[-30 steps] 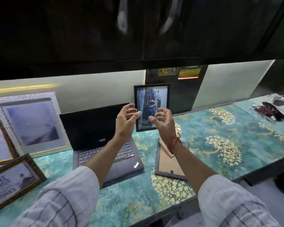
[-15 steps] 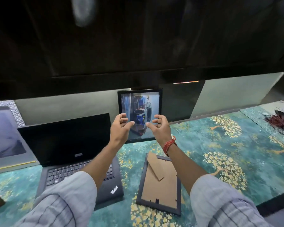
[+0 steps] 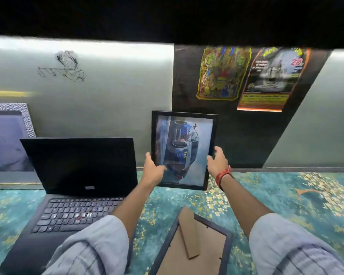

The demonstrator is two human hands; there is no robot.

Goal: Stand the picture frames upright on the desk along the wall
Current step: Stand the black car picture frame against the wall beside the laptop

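A black picture frame [image 3: 184, 133] with a blue vase picture stands upright on the desk [image 3: 286, 195] close to the wall, right of the laptop. My left hand [image 3: 153, 169] grips its lower left edge and my right hand [image 3: 216, 162] grips its lower right edge. A second dark frame [image 3: 195, 247] lies face down on the desk near me, its brown cardboard back and stand showing. A silver textured frame [image 3: 7, 135] leans upright against the wall at the far left, partly hidden behind the laptop.
An open black laptop [image 3: 77, 185] sits left of the held frame. Two posters [image 3: 246, 76] hang on the dark wall panel above. A dark overhead cabinet [image 3: 167, 14] hangs low over the desk. The desk has a teal floral top.
Both hands shifted from in front of the black frame to its lower side edges, gripping it. The view moved closer and lower, and the frame stands further back by the wall.
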